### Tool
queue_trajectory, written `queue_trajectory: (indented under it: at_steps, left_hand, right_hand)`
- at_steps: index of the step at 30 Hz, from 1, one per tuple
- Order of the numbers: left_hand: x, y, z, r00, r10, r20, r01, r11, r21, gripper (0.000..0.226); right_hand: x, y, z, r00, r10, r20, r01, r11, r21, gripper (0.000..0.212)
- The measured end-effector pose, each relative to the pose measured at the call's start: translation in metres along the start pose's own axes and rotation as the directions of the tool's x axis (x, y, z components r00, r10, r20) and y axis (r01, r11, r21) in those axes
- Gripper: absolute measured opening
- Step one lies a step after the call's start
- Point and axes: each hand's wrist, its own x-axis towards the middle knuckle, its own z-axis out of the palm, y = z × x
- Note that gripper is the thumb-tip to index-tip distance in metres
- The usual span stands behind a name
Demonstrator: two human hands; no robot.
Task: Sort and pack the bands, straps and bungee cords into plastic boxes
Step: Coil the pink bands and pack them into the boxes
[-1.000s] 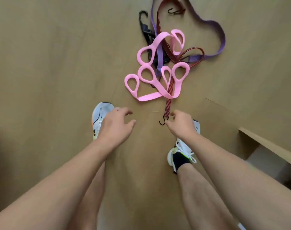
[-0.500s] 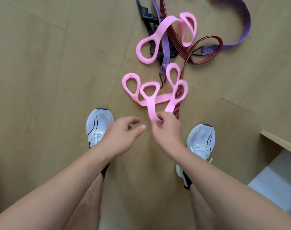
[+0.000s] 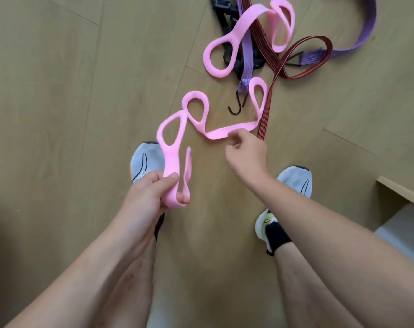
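Head view looking straight down: left hand (image 3: 151, 192) has one end loop of the pink band (image 3: 215, 133) pinched between thumb and fingers, lifted over the left shoe (image 3: 143, 162). Right hand (image 3: 246, 152) pinches the same band further along, while its far loops trail on the wood floor (image 3: 59, 91). Beyond it, a red bungee (image 3: 267, 100), purple strap (image 3: 366, 24) and black hook (image 3: 236, 107) lie tangled on the floor.

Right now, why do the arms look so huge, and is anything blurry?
Head view: the wide-angle lens swells the forearms near the frame's bottom and bends the light wooden floor lines; the looped pink elastic band looks slightly soft; lighting is even, shadows faint, no glare.
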Motion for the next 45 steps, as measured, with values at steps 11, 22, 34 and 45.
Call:
queue_trajectory:
  at_steps: [11, 22, 34, 45]
  left_hand:
    - [0.001, -0.004, -0.015, 0.994, 0.109, -0.007, -0.103, 0.958, 0.267, 0.017]
    - [-0.013, 0.001, -0.013, 0.987, 0.162, 0.019, -0.159, 0.929, 0.333, 0.01]
    - [-0.098, 0.03, 0.009, 0.982, 0.172, 0.078, -0.189, 0.916, 0.354, 0.017]
    - [-0.366, 0.141, 0.009, 0.824, 0.453, 0.34, -0.554, 0.77, 0.316, 0.029]
  right_hand:
    - [0.05, 0.039, 0.02, 0.889, -0.385, 0.246, 0.403, 0.406, -0.82, 0.029]
    - [0.05, 0.038, 0.014, 0.945, -0.268, 0.186, 0.309, 0.552, -0.775, 0.031]
    - [-0.097, -0.006, -0.037, 0.997, -0.041, 0.067, 0.037, 0.997, 0.064, 0.018]
    - [-0.377, -0.182, -0.252, 0.991, -0.082, -0.106, 0.133, 0.696, 0.706, 0.019]
